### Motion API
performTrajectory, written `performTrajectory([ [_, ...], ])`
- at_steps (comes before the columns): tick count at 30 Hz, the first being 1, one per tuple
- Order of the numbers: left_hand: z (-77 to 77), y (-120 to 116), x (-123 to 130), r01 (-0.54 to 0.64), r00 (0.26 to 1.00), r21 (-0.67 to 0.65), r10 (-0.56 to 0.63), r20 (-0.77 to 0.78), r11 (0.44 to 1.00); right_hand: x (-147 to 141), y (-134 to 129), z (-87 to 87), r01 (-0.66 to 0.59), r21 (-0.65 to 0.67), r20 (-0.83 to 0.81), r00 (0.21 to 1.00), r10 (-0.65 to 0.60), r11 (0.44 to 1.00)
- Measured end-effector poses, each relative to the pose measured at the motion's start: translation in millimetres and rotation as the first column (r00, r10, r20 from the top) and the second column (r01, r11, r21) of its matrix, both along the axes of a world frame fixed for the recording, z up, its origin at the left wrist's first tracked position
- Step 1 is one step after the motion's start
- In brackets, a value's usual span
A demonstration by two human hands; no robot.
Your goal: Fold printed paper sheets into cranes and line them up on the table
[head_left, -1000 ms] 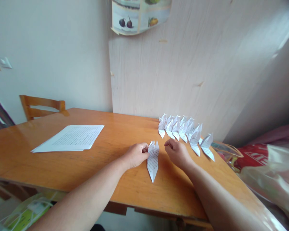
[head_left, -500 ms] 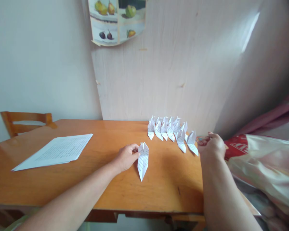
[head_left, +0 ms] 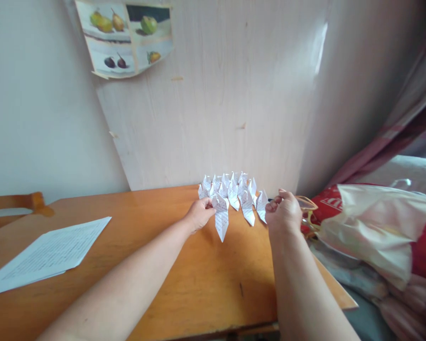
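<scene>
My left hand [head_left: 200, 215] pinches a folded paper crane [head_left: 221, 221], white with printed writing, by its left side. The crane stands at the front left of a group of similar paper cranes [head_left: 233, 195] set in rows near the wall. At the right end of the group, my right hand [head_left: 284, 208] is closed with its fingers curled. A thin dark piece shows at its left side and an orange-rimmed loop [head_left: 307, 203] behind it; I cannot make out what it holds. The nearest crane [head_left: 261, 206] is just left of that hand.
A stack of printed sheets [head_left: 57, 251] lies on the left of the wooden table [head_left: 156, 293]. Beyond the table's right edge are a red and white bag [head_left: 372, 227] and a curtain [head_left: 369, 147]. A chair back [head_left: 10, 203] stands at the left; a fruit poster [head_left: 128, 42] hangs on the wall.
The view has swung right. My left hand has carried the paper crane forward and right, up to the group. My right hand remains closed by the right end of the rows.
</scene>
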State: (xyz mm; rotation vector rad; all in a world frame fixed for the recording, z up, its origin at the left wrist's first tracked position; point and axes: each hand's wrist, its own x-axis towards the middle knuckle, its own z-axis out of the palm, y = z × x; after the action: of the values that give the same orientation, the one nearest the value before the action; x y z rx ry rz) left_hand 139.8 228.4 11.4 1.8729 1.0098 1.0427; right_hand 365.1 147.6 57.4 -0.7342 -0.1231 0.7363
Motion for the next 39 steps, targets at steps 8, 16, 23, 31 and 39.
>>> performTrajectory([
  [8, -5.4, 32.9, 33.3, 0.011, 1.0, -0.029, -0.01, 0.026, 1.0, -4.6, 2.1, 2.5, -0.028, 0.036, -0.021, 0.999, 0.029, 0.999],
  [16, -9.8, 41.4, 45.9, 0.017, 1.0, -0.048, -0.017, 0.008, 0.999, -7.8, 2.8, 3.8, -0.066, 0.06, -0.028, 0.997, 0.068, 0.996],
  [23, -12.5, 44.1, 59.2, -0.006, 1.0, -0.038, 0.005, -0.02, 0.999, -11.5, 0.4, 7.4, -0.075, 0.056, -0.022, 0.997, 0.077, 0.996],
  [31, -16.9, 47.5, 67.3, -0.013, 0.999, -0.035, 0.011, -0.042, 0.999, -12.9, -2.1, 10.6, -0.08, 0.063, -0.037, 0.996, 0.083, 0.995],
  [39, -29.6, 49.8, 67.6, 0.022, 0.999, -0.048, -0.024, -0.045, 0.999, -13.8, -2.4, 10.7, -0.092, 0.066, -0.04, 0.995, 0.094, 0.994],
])
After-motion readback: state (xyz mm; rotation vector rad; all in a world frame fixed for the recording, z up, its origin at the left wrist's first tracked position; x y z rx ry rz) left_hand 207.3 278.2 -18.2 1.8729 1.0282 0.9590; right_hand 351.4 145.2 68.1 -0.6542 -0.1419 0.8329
